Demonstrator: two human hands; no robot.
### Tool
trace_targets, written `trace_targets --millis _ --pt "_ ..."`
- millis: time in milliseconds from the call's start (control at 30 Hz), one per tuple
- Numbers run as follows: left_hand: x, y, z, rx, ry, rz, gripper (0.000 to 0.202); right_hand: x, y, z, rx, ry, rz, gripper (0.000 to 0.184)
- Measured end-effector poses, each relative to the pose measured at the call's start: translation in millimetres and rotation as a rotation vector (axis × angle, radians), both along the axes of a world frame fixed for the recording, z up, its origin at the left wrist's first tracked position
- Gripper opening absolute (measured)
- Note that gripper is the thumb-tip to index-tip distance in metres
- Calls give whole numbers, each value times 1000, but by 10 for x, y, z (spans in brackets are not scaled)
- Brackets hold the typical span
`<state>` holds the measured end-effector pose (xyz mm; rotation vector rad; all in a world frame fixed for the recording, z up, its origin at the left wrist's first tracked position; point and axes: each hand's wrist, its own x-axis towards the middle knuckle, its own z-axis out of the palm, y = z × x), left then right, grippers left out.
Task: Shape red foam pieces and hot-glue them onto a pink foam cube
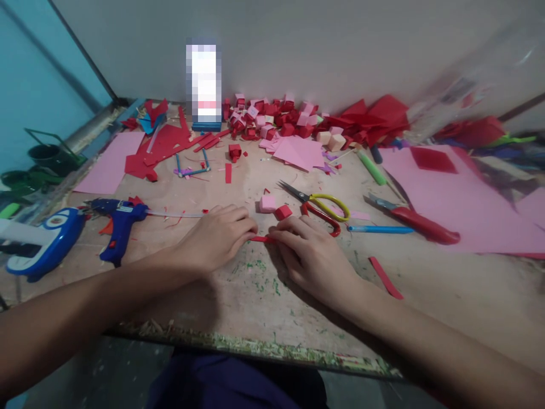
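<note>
On the wooden worktable (247, 309), a loose red paper strip (385, 278) lies right of the hands. The left hand (227, 230) and right hand (306, 244) both pinch a second, narrow red strip (261, 239) between them, centrally. Just beyond lie a pink paper cube (267, 203), a red paper cube (283, 212) and scissors (303, 196); a blue hot-glue gun (120, 224) lies left. Red and pink paper boxes (276, 118) are heaped at the back.

We pinch a red strip (261, 239) between our left hand (223, 230) and right hand (313, 250) | pink cube (268, 203) and red cube (283, 212) just beyond our hands | blue glue gun (118, 224) left of the left hand
</note>
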<state>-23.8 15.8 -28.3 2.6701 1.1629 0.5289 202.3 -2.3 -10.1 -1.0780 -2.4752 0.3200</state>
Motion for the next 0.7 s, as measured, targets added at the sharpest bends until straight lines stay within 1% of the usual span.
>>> trace_targets --millis 100,233,333,500,600,700 --pt "-20 16 -6 -5 3 -35 24 23 -5 -20 23 -11 15 24" --pt "-32 7 23 -1 15 -59 24 38 -1 -38 -30 15 10 24" --pt "-26 -17 66 -24 6 -71 22 29 2 -30 -57 36 -4 20" --pt "-16 -40 104 -87 -90 -103 17 36 -1 -12 -98 79 9 15" --pt "-22 -38 112 -31 -56 -93 16 65 -7 -5 -114 109 -2 15" --pt "-36 -40 129 96 58 -110 21 95 -18 22 -135 125 -27 14"
